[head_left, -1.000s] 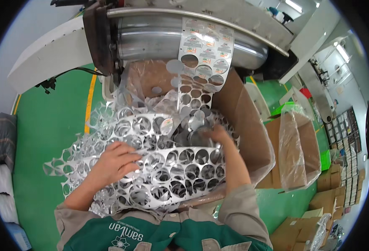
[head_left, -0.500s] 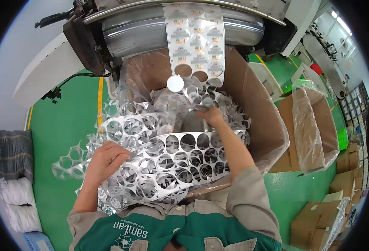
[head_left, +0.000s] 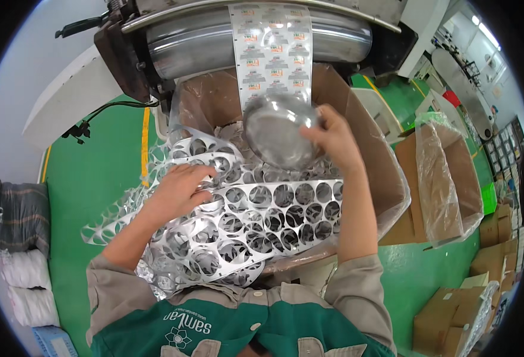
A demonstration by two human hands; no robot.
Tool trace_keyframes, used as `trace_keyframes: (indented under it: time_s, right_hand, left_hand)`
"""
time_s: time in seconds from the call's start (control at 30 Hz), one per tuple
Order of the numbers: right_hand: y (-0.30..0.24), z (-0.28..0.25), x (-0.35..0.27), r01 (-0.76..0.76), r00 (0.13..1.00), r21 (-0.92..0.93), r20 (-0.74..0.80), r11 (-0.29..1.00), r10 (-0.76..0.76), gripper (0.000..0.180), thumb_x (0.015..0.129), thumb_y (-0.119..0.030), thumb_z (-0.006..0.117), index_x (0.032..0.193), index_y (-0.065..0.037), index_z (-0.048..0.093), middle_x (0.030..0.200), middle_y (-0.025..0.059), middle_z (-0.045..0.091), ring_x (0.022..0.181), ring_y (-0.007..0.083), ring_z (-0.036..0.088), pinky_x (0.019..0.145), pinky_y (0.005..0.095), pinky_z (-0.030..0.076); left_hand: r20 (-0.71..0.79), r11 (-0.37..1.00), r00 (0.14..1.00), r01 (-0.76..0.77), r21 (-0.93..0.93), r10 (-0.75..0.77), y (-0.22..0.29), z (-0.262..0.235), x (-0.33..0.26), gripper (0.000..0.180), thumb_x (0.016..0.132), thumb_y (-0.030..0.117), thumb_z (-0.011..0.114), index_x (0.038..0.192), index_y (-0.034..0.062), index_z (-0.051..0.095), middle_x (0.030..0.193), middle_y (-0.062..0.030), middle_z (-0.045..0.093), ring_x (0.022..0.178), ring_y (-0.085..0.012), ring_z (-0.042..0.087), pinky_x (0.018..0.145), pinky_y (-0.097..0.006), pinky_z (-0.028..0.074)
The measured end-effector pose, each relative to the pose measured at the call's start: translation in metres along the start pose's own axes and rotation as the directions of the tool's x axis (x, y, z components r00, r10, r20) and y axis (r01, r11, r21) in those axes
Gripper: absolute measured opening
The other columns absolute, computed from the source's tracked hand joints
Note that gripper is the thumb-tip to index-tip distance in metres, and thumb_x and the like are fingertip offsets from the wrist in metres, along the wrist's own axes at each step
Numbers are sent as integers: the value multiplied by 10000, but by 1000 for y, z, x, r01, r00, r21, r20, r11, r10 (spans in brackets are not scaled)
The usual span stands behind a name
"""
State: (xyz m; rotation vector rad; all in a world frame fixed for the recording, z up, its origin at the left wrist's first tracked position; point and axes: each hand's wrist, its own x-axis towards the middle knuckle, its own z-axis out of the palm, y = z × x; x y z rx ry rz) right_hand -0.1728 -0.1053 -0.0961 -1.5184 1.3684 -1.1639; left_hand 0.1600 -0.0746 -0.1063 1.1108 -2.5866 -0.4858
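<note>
My right hand (head_left: 334, 140) grips the rim of a round, shiny metal bowl (head_left: 278, 134), slightly blurred by motion. The bowl is raised over the box, in front of the lower end of a printed foil sheet (head_left: 272, 59), which it partly covers. To the left, my left hand (head_left: 181, 189) rests on silvery waste foil with its fingers stretched out and thumb apart. A long punched strip (head_left: 256, 212) with rows of round holes lies across the pile, running from beside that hand toward my right forearm.
A metal roller (head_left: 196, 52) carries the printed sheet down at the back. Below it stands a plastic-lined cardboard box (head_left: 366, 140), with tangled foil spilling over its left side. Another lined box (head_left: 455, 178) is on the green floor at right. Dark bundled fabric (head_left: 21, 214) lies far left.
My right hand has lifted the bowl up and away from the foil pile toward the printed sheet. My left hand has moved right and forward over the punched foil.
</note>
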Motion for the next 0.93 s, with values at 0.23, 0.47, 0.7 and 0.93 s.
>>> trace_keyframes:
  time_s: [0.23, 0.47, 0.7, 0.93]
  right_hand:
    - [106, 34, 19, -262, 944, 65, 225, 963, 241, 572, 800, -356, 623, 1212, 2, 453, 1088, 124, 584, 1016, 229, 560, 823, 344, 465]
    - [116, 19, 11, 63, 931, -916, 197, 395, 308, 505, 658, -296, 708, 1053, -23, 552, 948, 210, 614, 928, 335, 584, 761, 394, 470]
    - [-1, -12, 1, -21, 944, 196, 326, 980, -45, 347, 749, -174, 656, 1032, -38, 509, 892, 29, 606, 802, 108, 578, 750, 262, 463]
    - [187, -3, 45, -397, 801, 529, -200, 750, 565, 350, 879, -337, 539, 1153, -128, 480, 1134, 68, 552, 1038, 182, 512, 918, 336, 375]
  left_hand:
    - [32, 940, 980, 197, -279, -196, 30, -37, -52, 319, 732, 61, 586, 1048, 107, 605, 840, -90, 605, 664, -198, 546, 618, -285, 442]
    - [-159, 953, 949, 242, -183, -272, 6, -36, -67, 264, 701, 57, 641, 965, 65, 623, 772, -65, 519, 706, -169, 473, 674, -289, 393]
    - [-185, 990, 981, 85, 115, -63, 6, -43, -47, 157, 717, 155, 666, 849, 70, 665, 761, -57, 519, 753, -252, 503, 707, -362, 399]
    - [-139, 991, 986, 102, 83, -90, -7, -60, -39, 149, 765, 210, 630, 830, 83, 673, 707, -94, 537, 739, -284, 523, 677, -389, 428]
